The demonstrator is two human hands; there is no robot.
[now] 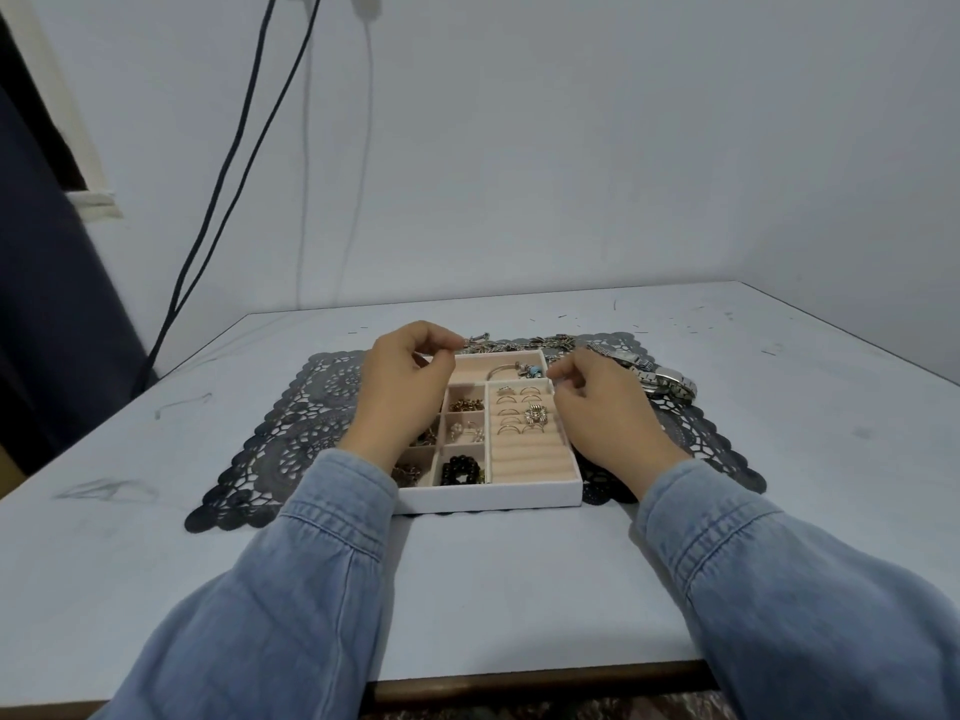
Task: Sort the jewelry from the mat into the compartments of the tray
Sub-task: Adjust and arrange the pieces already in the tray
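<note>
A white tray (488, 500) with pink compartments sits on a dark lace mat (291, 433). Rings stand in its slotted right section (524, 413); small left cells hold gold pieces and black beads (460, 470); a bangle (511, 370) lies in the far compartment. A silver chain (519, 344) stretches along the mat behind the tray. My left hand (402, 392) hovers over the tray's left side, fingers pinched at the chain's left end. My right hand (602, 407) is at the tray's right edge, fingers curled near the chain's right end; what they touch is hidden.
Silver watches (660, 379) lie on the mat at the back right. The pale table (519, 589) ends at a wall behind, and black cables (223, 200) hang down at the left. Both denim sleeves reach in from the near edge.
</note>
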